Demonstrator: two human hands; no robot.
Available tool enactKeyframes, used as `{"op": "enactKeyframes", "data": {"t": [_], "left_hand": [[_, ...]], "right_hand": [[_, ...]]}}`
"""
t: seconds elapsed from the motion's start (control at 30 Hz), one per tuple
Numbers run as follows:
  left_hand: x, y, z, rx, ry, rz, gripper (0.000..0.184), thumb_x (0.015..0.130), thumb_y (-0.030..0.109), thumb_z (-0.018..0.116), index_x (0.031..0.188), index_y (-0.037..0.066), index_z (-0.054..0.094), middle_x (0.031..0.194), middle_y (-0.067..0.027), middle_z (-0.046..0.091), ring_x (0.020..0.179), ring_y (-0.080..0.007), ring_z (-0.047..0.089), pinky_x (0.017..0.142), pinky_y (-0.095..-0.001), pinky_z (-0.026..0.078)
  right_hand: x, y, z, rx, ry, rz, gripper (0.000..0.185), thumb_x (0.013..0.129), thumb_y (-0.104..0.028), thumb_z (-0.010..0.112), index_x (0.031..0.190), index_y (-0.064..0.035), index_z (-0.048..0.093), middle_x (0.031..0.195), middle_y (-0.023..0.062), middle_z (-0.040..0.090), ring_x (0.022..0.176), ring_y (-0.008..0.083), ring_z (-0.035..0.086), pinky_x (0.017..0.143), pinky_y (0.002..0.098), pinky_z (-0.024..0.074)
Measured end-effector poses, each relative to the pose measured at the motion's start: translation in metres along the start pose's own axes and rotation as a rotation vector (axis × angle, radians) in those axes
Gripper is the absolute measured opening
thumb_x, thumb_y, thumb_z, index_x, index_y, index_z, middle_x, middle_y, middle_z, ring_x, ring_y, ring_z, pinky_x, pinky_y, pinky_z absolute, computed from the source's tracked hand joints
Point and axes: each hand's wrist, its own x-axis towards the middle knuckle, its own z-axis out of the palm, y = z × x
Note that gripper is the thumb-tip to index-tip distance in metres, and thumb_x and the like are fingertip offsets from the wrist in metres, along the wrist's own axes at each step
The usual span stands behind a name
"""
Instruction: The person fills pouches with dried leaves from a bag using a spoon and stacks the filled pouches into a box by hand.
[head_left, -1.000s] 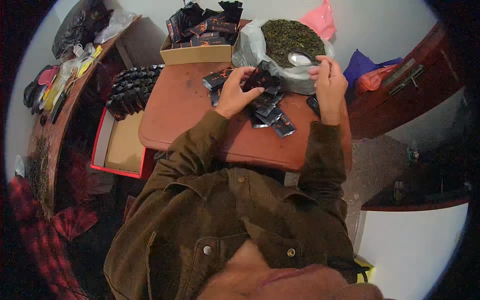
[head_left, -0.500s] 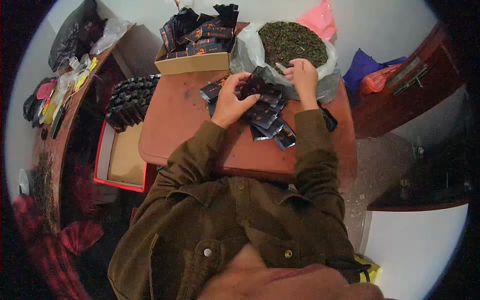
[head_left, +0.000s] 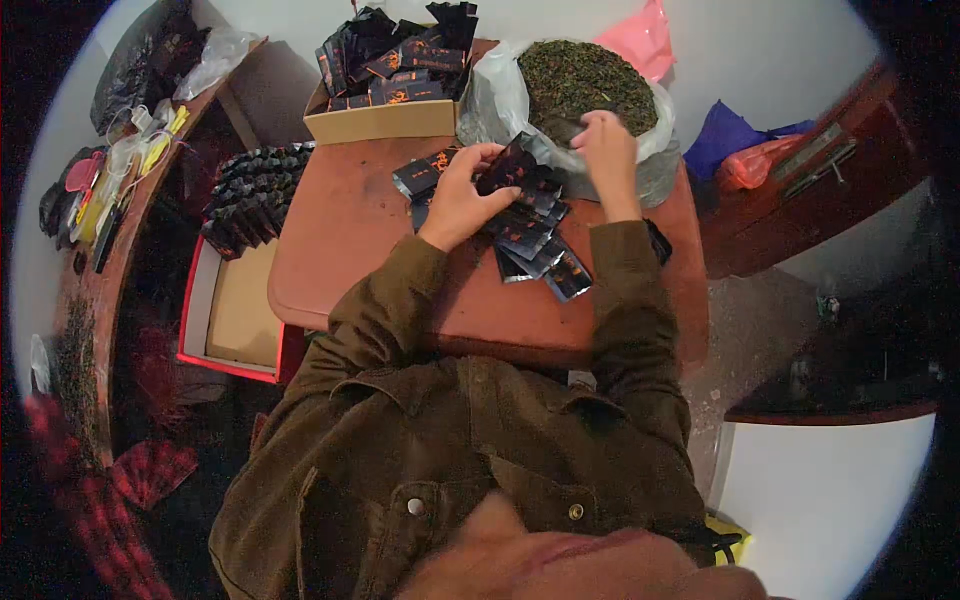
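Over the brown table (head_left: 350, 230), my left hand (head_left: 466, 198) is closed on a black packet (head_left: 513, 165) with orange print, holding it upright. Several black packets (head_left: 540, 250) lie spread beneath and beside it. My right hand (head_left: 607, 155) is closed round the handle of a spoon (head_left: 562, 130), whose bowl is dim against the leaves and at the near edge of the heap. The dark green dried leaves (head_left: 580, 80) fill a clear plastic bag (head_left: 490, 88) at the table's far side.
A cardboard box (head_left: 380, 122) full of black packets stands at the back left. Below the table's left edge, a red box (head_left: 235, 310) holds rows of packets (head_left: 255, 195). A side shelf (head_left: 125, 255) bears bags and tools. Purple cloth (head_left: 722, 138) lies right.
My right hand has moved left and down with the spoon, from above the bag's right side to the near edge of the leaves. My left hand keeps its packet; the view has shifted slightly.
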Motion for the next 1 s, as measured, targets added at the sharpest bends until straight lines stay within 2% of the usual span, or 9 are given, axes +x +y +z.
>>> {"op": "enactKeyframes", "data": {"t": [0.03,0.13,0.23,0.33,0.4,0.57,0.83,0.93,1.0], "left_hand": [[0.0,0.002,-0.001,0.013,0.0,0.006,0.055,0.071,0.009,0.076,0.121,0.006,0.052,0.111,-0.0061,0.054,0.105,-0.0165,0.053,0.085,-0.0304,0.048],[0.0,0.003,-0.003,0.023,0.004,-0.003,0.055,0.071,0.01,0.076,0.121,0.006,0.052,0.111,-0.0061,0.055,0.106,-0.0174,0.052,0.085,-0.031,0.048],[-0.001,0.002,-0.002,0.013,0.008,-0.046,0.055,0.072,0.011,0.076,0.121,0.006,0.052,0.112,-0.0061,0.055,0.107,-0.0184,0.052,0.087,-0.0319,0.047],[0.0,0.007,-0.001,0.036,0.022,-0.019,0.054,0.071,0.012,0.076,0.119,0.004,0.053,0.11,-0.0074,0.056,0.104,-0.0196,0.053,0.088,-0.0329,0.046],[0.001,0.003,0.001,-0.047,0.047,-0.017,0.052,0.069,0.013,0.077,0.114,0.001,0.055,0.106,-0.0096,0.057,0.098,-0.0208,0.056,0.088,-0.0335,0.045],[0.002,-0.003,0.002,-0.038,0.052,-0.01,0.051,0.07,0.013,0.077,0.114,0.002,0.055,0.105,-0.0094,0.057,0.096,-0.0201,0.056,0.086,-0.0333,0.045],[0.004,-0.011,0.006,-0.006,0.09,0.031,0.051,0.069,0.017,0.077,0.113,0.002,0.055,0.105,-0.0114,0.057,0.098,-0.0234,0.057,0.089,-0.0336,0.045],[0.003,-0.009,0.007,0.071,0.127,0.041,0.051,0.068,0.018,0.077,0.112,0.002,0.055,0.105,-0.0123,0.057,0.099,-0.0251,0.058,0.089,-0.0346,0.045],[0.002,-0.009,0.009,0.109,0.141,0.041,0.051,0.068,0.019,0.077,0.112,0.002,0.055,0.105,-0.0125,0.057,0.099,-0.0258,0.057,0.09,-0.035,0.045]], "right_hand": [[0.001,0.001,0.005,-0.079,-0.041,-0.041,0.028,0.09,-0.021,0.043,0.095,0.0004,0.061,0.065,0.0115,0.067,0.056,0.0176,0.062,0.056,0.0311,0.049],[-0.01,-0.012,0.007,0.061,-0.049,0.014,0.03,0.09,-0.022,0.042,0.094,0.0001,0.062,0.063,0.0119,0.066,0.055,0.0193,0.062,0.056,0.033,0.0497],[-0.005,-0.002,0.008,0.178,-0.044,0.06,0.03,0.091,-0.021,0.042,0.094,0.0006,0.062,0.066,0.0134,0.067,0.053,0.0178,0.062,0.052,0.031,0.0491],[0.003,0.01,0.01,0.394,-0.032,0.277,0.029,0.091,-0.02,0.042,0.095,0.0014,0.061,0.068,0.0147,0.067,0.051,0.0155,0.06,0.047,0.0272,0.0461],[0.005,0.015,0.006,0.482,-0.002,0.323,0.027,0.091,-0.018,0.043,0.096,0.0019,0.061,0.071,0.015,0.068,0.051,0.014,0.058,0.045,0.0247,0.0433],[0.01,0.015,-0.015,0.692,0.007,0.317,0.024,0.089,-0.015,0.048,0.097,0.0051,0.059,0.073,0.0154,0.066,0.052,0.012,0.054,0.042,0.0212,0.0375],[-0.003,-0.032,-0.053,0.704,-0.125,0.299,0.023,0.09,-0.016,0.051,0.098,0.0047,0.06,0.068,0.0124,0.062,0.051,0.0096,0.051,0.041,0.0191,0.0338],[-0.01,-0.046,-0.054,0.649,-0.154,0.29,0.022,0.09,-0.016,0.051,0.098,0.0019,0.061,0.067,0.0106,0.063,0.05,0.0093,0.051,0.042,0.0182,0.0343],[-0.018,-0.054,-0.05,0.503,-0.201,0.241,0.022,0.091,-0.017,0.05,0.099,0.0001,0.062,0.068,0.0094,0.064,0.051,0.01,0.054,0.044,0.0204,0.0382]]}}
